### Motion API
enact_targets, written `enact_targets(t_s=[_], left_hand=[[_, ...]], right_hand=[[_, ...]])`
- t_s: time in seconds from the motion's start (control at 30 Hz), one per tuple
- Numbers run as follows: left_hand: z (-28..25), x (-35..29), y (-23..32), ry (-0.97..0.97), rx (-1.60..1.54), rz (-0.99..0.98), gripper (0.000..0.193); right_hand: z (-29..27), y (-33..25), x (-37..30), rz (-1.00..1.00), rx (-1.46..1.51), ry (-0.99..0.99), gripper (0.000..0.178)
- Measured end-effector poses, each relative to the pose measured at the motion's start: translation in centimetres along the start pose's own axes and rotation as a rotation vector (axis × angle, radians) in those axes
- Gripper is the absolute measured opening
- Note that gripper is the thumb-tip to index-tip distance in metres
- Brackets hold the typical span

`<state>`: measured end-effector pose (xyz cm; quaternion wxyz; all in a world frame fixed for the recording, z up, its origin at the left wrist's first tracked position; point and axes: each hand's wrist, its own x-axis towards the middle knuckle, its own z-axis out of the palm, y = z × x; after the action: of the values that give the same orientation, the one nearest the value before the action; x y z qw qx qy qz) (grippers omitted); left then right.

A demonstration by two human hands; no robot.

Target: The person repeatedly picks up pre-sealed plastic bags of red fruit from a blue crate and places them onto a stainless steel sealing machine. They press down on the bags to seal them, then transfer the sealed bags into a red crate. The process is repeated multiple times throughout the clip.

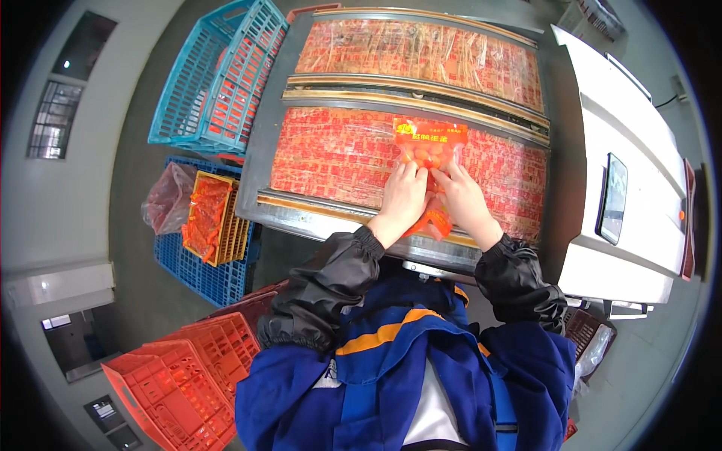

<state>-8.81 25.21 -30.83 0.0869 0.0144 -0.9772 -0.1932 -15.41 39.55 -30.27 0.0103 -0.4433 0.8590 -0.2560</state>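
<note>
Red-and-clear plastic pouch (430, 141) with round orange pieces showing through its window, placed on the nearer red-patterned panel (323, 154) of a metal-framed machine bed (263, 146). At upper left, a light-blue slatted crate (177, 124), red-orange visible through its side — cannot tell whether contents or something behind. Below that, a yellow basket (239, 234) with red packets (207, 214) inside, a pinkish clear plastic bag (169, 197) beside it and blue plastic latticework (197, 276) underneath. At lower left, red slatted crates (141, 376). Left hand (404, 194) and right hand (464, 199) both pinching the pouch below its window, fingertips close together. Printed header just beyond the fingers; more red plastic (434, 220) between the wrists — cannot tell whether part of the same pouch.
</note>
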Motion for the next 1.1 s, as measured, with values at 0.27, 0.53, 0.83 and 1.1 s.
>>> enact_targets(t_s=[0.27,0.53,0.83,1.1], left_hand=[[0.4,0.3,-0.6,0.040,-0.115,0.007,0.017],[0.0,-0.8,0.5,-0.035,0.099,0.020,0.023],[-1.2,2.0,-1.7,0.018,-0.050,0.062,0.025],[0.4,0.8,-2.7,0.035,-0.094,0.178,0.023]], right_hand=[[1.7,-1.5,-0.5,0.044,-0.303,0.025,0.031],[2.7,-2.0,-1.5,0.042,-0.265,0.065,0.024],[1.0,-0.5,1.9,0.102,-0.124,0.205,0.019],[2.4,-0.4,0.5,0.125,-0.180,0.057,0.027]])
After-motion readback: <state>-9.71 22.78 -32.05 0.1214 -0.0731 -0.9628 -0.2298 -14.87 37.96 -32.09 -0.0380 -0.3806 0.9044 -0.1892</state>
